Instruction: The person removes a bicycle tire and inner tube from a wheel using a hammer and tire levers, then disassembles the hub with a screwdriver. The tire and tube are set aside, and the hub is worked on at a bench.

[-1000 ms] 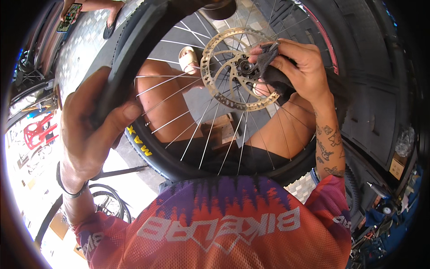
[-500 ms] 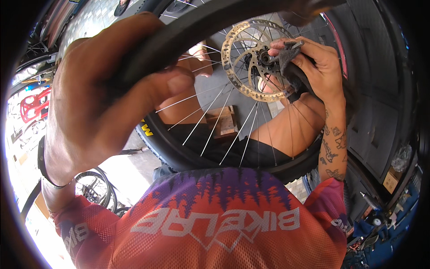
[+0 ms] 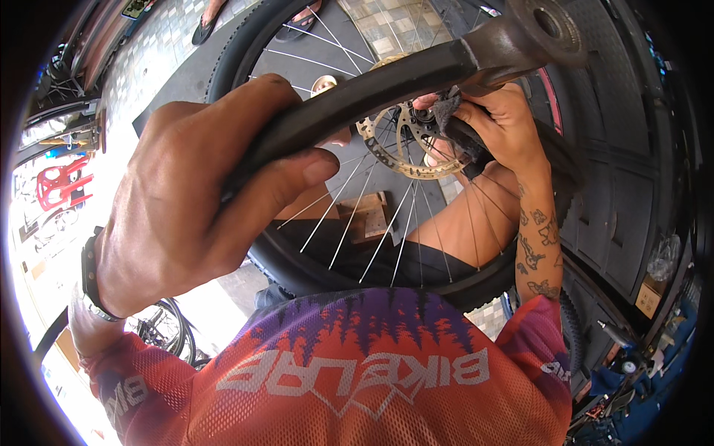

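Close to the camera, my left hand [image 3: 201, 193] is closed around the black handle of a metal tool [image 3: 364, 93], whose worn grey head ends in a round hole at the upper right. Behind the tool, a bicycle wheel [image 3: 335, 281] with a black tyre leans over my lap. A golden disc brake rotor [image 3: 428, 172] sits at its hub, partly covered by the tool. My right hand [image 3: 502, 130] pinches a dark grey cloth [image 3: 446, 111] beside the hub. What the cloth wraps is hidden.
A small wooden box or block [image 3: 364, 217] shows behind the spokes. Dark drawers [image 3: 617, 193] stand along the right side. Another person's sandalled foot [image 3: 207, 26] is at the top left. A red frame-like part [image 3: 59, 182] and another bike wheel [image 3: 163, 327] are at the left.
The tool in my left hand has swung lower, and its ring-shaped head has come fully into view. The wheel has shifted and tilted; my right hand has moved slightly left with the cloth.
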The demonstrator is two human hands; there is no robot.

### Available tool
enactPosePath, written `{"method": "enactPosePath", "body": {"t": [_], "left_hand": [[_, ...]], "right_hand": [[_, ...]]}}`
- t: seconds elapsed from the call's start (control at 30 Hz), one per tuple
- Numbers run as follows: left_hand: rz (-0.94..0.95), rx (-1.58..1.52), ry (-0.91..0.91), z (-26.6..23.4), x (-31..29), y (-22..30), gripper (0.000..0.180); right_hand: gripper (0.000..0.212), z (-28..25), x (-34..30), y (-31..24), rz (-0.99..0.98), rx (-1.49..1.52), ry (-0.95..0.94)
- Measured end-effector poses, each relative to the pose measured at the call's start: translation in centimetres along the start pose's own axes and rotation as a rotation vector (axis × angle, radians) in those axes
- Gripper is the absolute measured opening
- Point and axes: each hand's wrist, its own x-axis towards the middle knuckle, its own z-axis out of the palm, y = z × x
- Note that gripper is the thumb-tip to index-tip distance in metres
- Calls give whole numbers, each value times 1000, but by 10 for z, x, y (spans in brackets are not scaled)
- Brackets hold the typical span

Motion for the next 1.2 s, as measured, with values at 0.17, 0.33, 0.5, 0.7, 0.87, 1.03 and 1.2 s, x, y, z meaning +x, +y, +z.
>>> {"method": "enactPosePath", "body": {"t": [0.17, 0.33, 0.5, 0.7, 0.87, 1.03, 1.2], "left_hand": [[-5, -31, -19, 3, -1, -5, 33], [-14, 26, 0, 3, 1, -2, 32], [-84, -112, 132, -5, -1, 14, 40], [-217, 382, -89, 25, 0, -3, 27], [-348, -47, 142, 18, -10, -15, 36], [-374, -128, 211, -10, -12, -3, 44], [-149, -26, 140, -9, -5, 5, 49]], "right_hand": [[21, 0, 4, 0, -18, 10, -22], [22, 0, 2, -1, 10, 57, 3], [21, -2, 1, -3, 64, 24, -29], [19, -6, -7, -3, 139, -59, -54], [20, -13, -8, -6, 129, 114, 74], [19, -15, -4, -8, 122, 59, 24], [21, -13, -3, -5, 151, -46, -37]]}}
